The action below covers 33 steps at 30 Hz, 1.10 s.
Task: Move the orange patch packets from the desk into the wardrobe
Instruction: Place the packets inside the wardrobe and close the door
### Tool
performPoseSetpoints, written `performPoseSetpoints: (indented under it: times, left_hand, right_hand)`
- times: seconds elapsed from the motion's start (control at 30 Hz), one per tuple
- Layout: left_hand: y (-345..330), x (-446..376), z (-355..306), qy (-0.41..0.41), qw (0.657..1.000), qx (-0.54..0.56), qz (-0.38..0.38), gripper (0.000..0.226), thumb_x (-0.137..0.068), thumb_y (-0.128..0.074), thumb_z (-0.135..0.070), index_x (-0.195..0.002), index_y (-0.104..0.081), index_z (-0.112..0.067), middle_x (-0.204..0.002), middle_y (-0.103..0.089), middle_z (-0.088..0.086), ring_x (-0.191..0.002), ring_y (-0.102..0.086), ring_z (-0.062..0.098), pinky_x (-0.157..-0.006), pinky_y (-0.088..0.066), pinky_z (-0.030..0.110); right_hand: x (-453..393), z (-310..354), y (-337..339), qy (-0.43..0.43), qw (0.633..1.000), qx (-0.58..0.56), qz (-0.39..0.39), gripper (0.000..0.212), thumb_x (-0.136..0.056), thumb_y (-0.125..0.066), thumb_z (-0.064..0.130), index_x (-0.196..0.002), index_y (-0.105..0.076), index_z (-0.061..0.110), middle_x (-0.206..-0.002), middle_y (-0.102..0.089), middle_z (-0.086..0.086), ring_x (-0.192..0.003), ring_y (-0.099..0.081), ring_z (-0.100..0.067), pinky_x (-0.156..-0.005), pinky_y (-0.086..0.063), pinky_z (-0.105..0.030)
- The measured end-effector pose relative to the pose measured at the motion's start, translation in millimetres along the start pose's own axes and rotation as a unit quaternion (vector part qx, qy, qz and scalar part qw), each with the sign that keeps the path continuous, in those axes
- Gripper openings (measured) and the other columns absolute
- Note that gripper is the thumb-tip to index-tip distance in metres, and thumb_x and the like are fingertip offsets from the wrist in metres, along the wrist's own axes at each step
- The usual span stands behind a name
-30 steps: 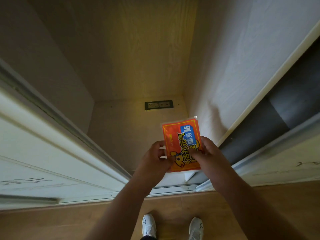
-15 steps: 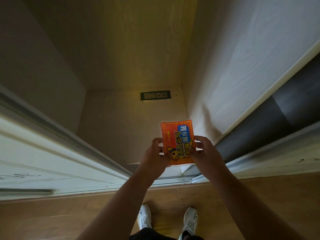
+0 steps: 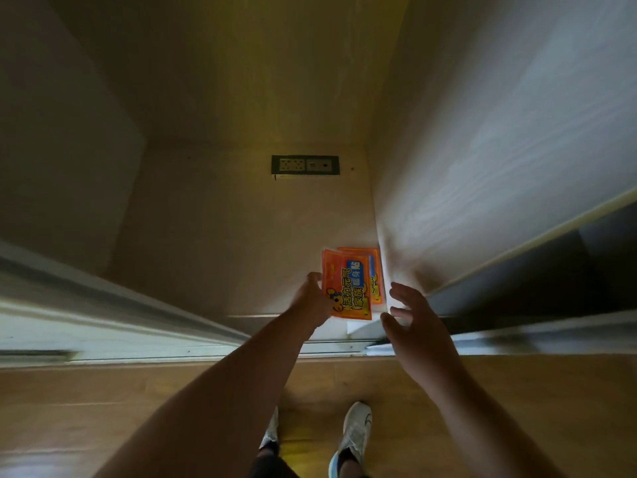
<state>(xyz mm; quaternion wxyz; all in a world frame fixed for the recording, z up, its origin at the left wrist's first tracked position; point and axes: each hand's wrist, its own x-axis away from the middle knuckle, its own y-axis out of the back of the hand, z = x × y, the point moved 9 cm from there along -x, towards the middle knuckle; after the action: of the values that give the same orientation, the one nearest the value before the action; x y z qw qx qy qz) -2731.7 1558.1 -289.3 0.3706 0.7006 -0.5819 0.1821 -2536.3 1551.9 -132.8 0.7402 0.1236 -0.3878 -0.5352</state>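
Observation:
Two orange patch packets overlap at the front right of the wardrobe floor (image 3: 224,236). The upper packet (image 3: 346,284) has blue and yellow print, and my left hand (image 3: 312,300) holds its left edge. The second packet (image 3: 376,270) peeks out beneath it on the right, close to the wardrobe's right wall. My right hand (image 3: 413,315) hovers just right of the packets with fingers spread, touching nothing. Whether the upper packet rests on the lower one I cannot tell.
A dark socket panel (image 3: 305,164) sits at the back of the wardrobe floor. A sliding door (image 3: 103,315) and its track bound the opening on the left. The right wall (image 3: 482,167) stands close to the packets. My white shoes (image 3: 351,439) stand on wood flooring.
Both hands carried the packets down and forward to the wardrobe floor. My right hand has let go and opened. A second packet now shows beneath the first.

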Motion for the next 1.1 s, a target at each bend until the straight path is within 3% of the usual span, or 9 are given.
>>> performPoseSetpoints:
  times: [0.13,0.27,0.37,0.57,0.7,0.77,0.83,0.97,1.1]
  left_hand:
    - [-19,-19,0,0.015,1.0,-0.02,-0.006,0.057,-0.088,-0.058,-0.005,-0.14,-0.043,-0.025,-0.112,-0.067,0.009,-0.095,-0.071,0.031,-0.079,-0.065,0.05]
    - [-36,-36,-5,0.007,0.998,-0.056,-0.007,0.055,-0.091,-0.056,-0.008,-0.141,-0.044,-0.026,-0.115,-0.069,0.01,-0.095,-0.071,0.031,-0.065,-0.058,0.037]
    - [-46,-46,-9,-0.003,0.997,-0.07,-0.012,0.052,-0.092,-0.053,-0.009,-0.141,-0.045,-0.025,-0.115,-0.07,0.01,-0.097,-0.071,0.033,-0.072,-0.06,0.039]
    - [-52,-45,-33,-0.046,0.988,-0.144,-0.031,0.048,-0.093,-0.057,-0.019,-0.14,-0.049,-0.019,-0.122,-0.071,0.011,-0.107,-0.067,0.034,-0.085,-0.052,0.035]
    - [-35,-23,-43,-0.041,0.957,-0.284,-0.037,0.048,-0.091,-0.056,-0.036,-0.135,-0.05,-0.021,-0.128,-0.066,0.008,-0.118,-0.059,0.032,-0.094,-0.044,0.043]
    - [-20,-4,-52,-0.042,0.95,-0.309,-0.026,0.052,-0.092,-0.057,-0.042,-0.139,-0.051,-0.019,-0.135,-0.062,0.009,-0.124,-0.056,0.032,-0.099,-0.045,0.045]
    - [2,23,-71,-0.07,0.946,-0.314,-0.038,0.054,-0.094,-0.057,-0.045,-0.142,-0.052,-0.022,-0.14,-0.06,0.007,-0.128,-0.055,0.031,-0.103,-0.045,0.045]
    - [58,107,-119,-0.138,0.925,-0.338,-0.1,0.051,-0.096,-0.055,-0.049,-0.144,-0.051,-0.032,-0.147,-0.056,-0.002,-0.135,-0.051,0.025,-0.107,-0.037,0.045]
    - [100,197,-158,-0.18,0.903,-0.361,-0.147,0.049,-0.098,-0.05,-0.051,-0.145,-0.049,-0.037,-0.152,-0.051,-0.009,-0.14,-0.045,0.02,-0.112,-0.03,0.046]
  right_hand:
    - [-11,-7,-3,0.005,1.0,0.019,0.002,0.052,-0.103,-0.059,0.027,-0.151,-0.039,0.035,-0.151,-0.052,0.011,-0.127,-0.056,-0.005,-0.096,-0.043,-0.021]
    - [-20,-14,0,0.009,1.0,0.017,0.003,0.048,-0.104,-0.058,0.028,-0.147,-0.041,0.04,-0.133,-0.051,0.021,-0.115,-0.052,0.003,-0.079,-0.038,-0.009]
    - [-23,-19,2,0.011,1.0,0.024,0.005,0.048,-0.104,-0.057,0.029,-0.147,-0.041,0.04,-0.131,-0.046,0.027,-0.115,-0.052,0.003,-0.076,-0.035,-0.003]
    - [-24,-20,11,0.01,1.0,0.023,-0.006,0.046,-0.103,-0.058,0.031,-0.144,-0.043,0.045,-0.131,-0.05,0.027,-0.112,-0.055,0.004,-0.078,-0.041,-0.01]
    - [-20,-7,16,0.024,0.999,0.043,-0.013,0.045,-0.102,-0.059,0.034,-0.143,-0.043,0.045,-0.13,-0.049,0.028,-0.112,-0.054,0.003,-0.093,-0.047,-0.023]
    - [-18,3,18,0.034,0.998,0.053,-0.014,0.046,-0.102,-0.06,0.036,-0.143,-0.043,0.045,-0.13,-0.048,0.029,-0.112,-0.053,0.004,-0.093,-0.045,-0.022]
    - [-14,17,22,0.056,0.996,0.075,-0.014,0.049,-0.101,-0.06,0.04,-0.146,-0.042,0.044,-0.137,-0.052,0.027,-0.113,-0.054,0.004,-0.094,-0.045,-0.023]
    - [2,49,39,0.091,0.988,0.127,-0.007,0.053,-0.101,-0.059,0.041,-0.15,-0.043,0.032,-0.148,-0.054,0.009,-0.127,-0.059,-0.014,-0.105,-0.051,-0.041]
    - [26,82,64,0.119,0.977,0.176,-0.014,0.051,-0.101,-0.057,0.045,-0.149,-0.043,0.033,-0.149,-0.054,0.007,-0.129,-0.058,-0.017,-0.105,-0.05,-0.042]
